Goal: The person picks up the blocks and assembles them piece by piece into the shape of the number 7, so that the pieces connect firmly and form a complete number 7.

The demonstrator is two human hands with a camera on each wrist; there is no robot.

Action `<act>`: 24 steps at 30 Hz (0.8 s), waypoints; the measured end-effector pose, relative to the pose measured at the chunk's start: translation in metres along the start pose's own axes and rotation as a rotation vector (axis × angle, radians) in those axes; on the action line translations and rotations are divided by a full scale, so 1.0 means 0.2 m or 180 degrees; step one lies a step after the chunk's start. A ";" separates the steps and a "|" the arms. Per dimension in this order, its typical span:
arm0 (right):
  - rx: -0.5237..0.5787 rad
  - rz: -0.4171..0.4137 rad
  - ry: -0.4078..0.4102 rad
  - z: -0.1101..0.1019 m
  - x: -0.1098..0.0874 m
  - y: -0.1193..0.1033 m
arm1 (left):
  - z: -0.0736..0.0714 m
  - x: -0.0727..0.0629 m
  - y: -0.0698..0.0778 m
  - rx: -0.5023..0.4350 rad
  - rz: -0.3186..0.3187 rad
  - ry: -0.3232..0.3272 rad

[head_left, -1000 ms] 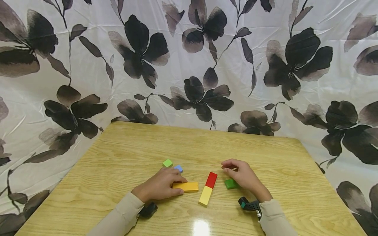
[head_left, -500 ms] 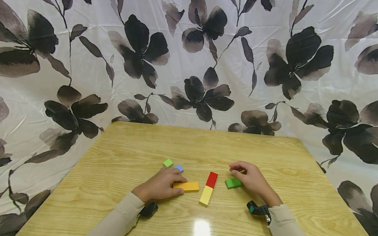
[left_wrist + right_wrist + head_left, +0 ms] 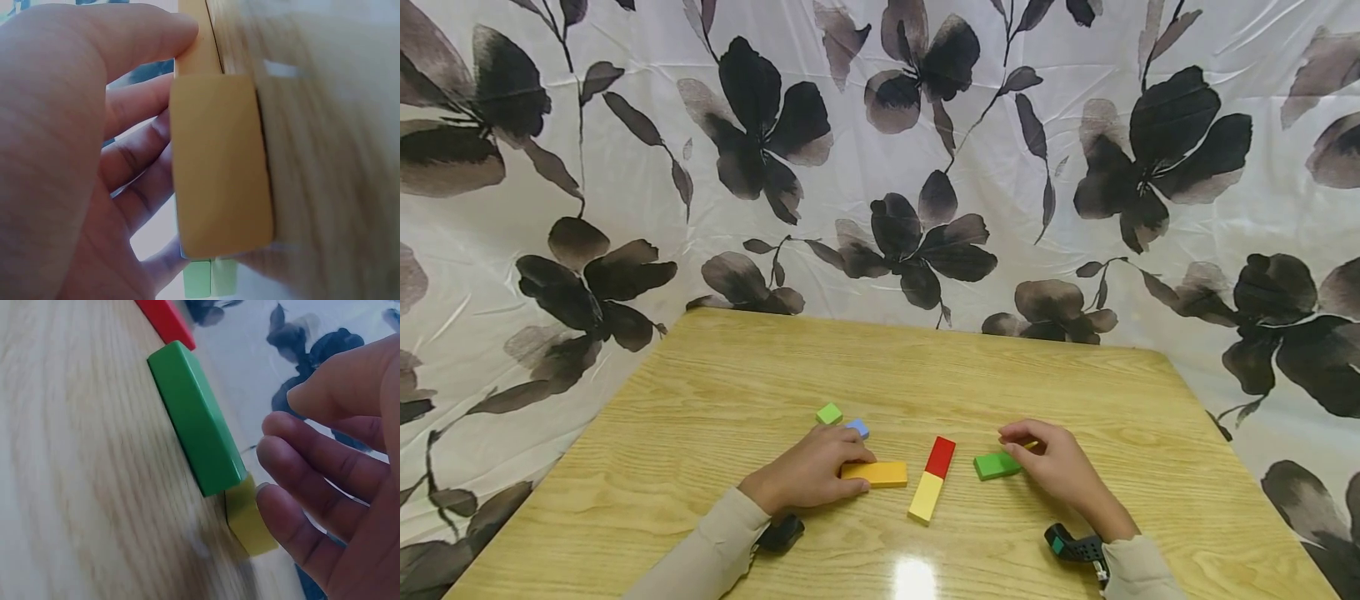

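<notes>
My left hand (image 3: 808,468) holds an orange rectangular block (image 3: 883,474) at its left end, thumb on the near side and fingers on the far side. In the left wrist view the orange block (image 3: 219,165) shows its end face, with the thumb resting along it. My right hand (image 3: 1060,468) hovers with loosely bent fingers beside a green block (image 3: 996,465), nothing between thumb and fingers. In the right wrist view, a yellow block (image 3: 249,519) touches the end of the green block (image 3: 197,419), right by the fingertips; the head view mostly hides it behind the hand.
Between the hands, a red block (image 3: 940,457) and a pale yellow block (image 3: 926,498) lie end to end. Beyond the left hand sit a light green cube (image 3: 829,413) and a partly hidden blue block (image 3: 857,428). A flowered cloth (image 3: 850,167) hangs behind the wooden table (image 3: 760,358).
My right hand has drawn away to the right, uncovering more of the green block and a sliver of yellow. The left hand keeps its hold on the orange block.
</notes>
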State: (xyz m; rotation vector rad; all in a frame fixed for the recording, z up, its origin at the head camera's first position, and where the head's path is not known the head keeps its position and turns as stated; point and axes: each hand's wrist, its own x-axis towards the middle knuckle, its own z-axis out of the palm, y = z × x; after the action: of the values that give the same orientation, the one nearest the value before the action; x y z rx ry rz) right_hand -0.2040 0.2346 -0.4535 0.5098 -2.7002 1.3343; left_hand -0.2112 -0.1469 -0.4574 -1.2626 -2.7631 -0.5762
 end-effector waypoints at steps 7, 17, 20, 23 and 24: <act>-0.0171 -0.0084 0.0093 -0.01 -0.04 0.02 | 0.00 0.00 0.01 -0.0056 -0.0035 0.0065; -0.0335 -0.0291 0.0132 0.02 -0.06 0.04 | -0.01 0.01 0.00 -0.0030 -0.0082 0.0102; -0.0338 -0.0303 0.0137 0.03 -0.06 0.03 | -0.01 0.01 0.00 -0.0064 -0.0114 0.0103; -0.0384 -0.0312 0.0124 0.04 -0.06 0.03 | -0.01 0.01 0.00 -0.0093 -0.0129 0.0132; -0.0404 -0.0303 0.0116 0.04 -0.06 0.03 | -0.02 0.01 0.00 -0.0110 -0.0135 0.0145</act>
State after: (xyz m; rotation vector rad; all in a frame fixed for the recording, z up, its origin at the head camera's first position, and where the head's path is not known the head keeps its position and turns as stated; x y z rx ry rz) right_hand -0.1942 0.2347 -0.4656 0.5867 -2.6725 1.1292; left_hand -0.2131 -0.1461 -0.4539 -1.1846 -2.7604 -0.6503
